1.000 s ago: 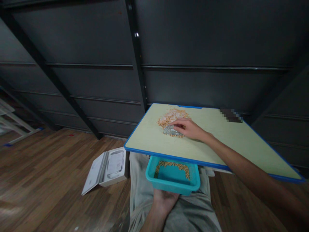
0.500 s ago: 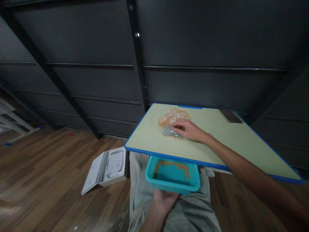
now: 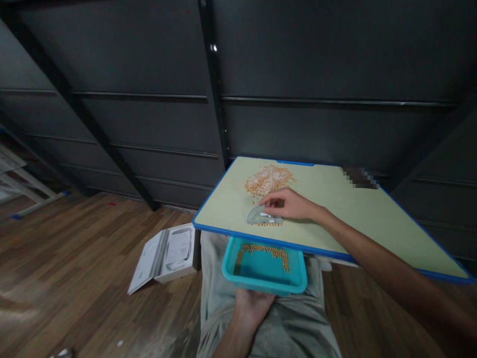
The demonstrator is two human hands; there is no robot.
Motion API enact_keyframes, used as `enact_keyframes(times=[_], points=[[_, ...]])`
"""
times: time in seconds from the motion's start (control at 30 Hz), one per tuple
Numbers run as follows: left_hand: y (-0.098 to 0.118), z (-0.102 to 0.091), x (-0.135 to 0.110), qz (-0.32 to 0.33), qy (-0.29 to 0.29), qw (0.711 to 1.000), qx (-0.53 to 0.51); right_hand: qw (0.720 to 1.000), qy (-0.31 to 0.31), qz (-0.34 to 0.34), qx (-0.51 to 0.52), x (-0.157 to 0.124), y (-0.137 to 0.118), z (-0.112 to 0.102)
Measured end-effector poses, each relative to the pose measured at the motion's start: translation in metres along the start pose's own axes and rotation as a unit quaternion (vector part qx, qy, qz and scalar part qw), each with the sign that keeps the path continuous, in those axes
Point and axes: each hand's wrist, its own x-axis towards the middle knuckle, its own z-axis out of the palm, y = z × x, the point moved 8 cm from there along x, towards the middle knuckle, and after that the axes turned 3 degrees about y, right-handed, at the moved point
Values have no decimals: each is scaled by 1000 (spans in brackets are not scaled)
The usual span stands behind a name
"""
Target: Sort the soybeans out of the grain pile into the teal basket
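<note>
My right hand [image 3: 289,205] rests on a clear plastic protractor-like scraper [image 3: 258,216] on the pale green, blue-edged table [image 3: 357,214], fingers pressed on it. A row of yellow beans [image 3: 267,224] lies along the scraper's near edge, close to the table's front edge. A pile of beans mixed with white grains [image 3: 268,179] sits farther back. My left hand [image 3: 253,308] holds a turquoise tray [image 3: 264,281] from below, just under the table's front edge. Beans line the tray's far side.
An open white box [image 3: 166,256] lies on the wooden floor at the left. Dark metal shelving panels and a slanted beam [image 3: 212,89] stand behind the table. A white frame [image 3: 22,184] is at the far left. My lap in grey cloth [image 3: 298,328] is below the tray.
My right hand has dragged the scraper and a row of beans from beside the pile toward the table's front edge. The tray has stayed under the edge.
</note>
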Motion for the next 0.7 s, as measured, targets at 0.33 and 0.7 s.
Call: enact_keyframes(times=[0.33, 0.7], points=[[0, 12, -3, 12, -19, 1000, -1, 993, -71, 29, 92, -5, -16, 20], [-1, 15, -7, -5, 17, 1000, 6, 990, 142, 20, 15, 4, -2, -20]])
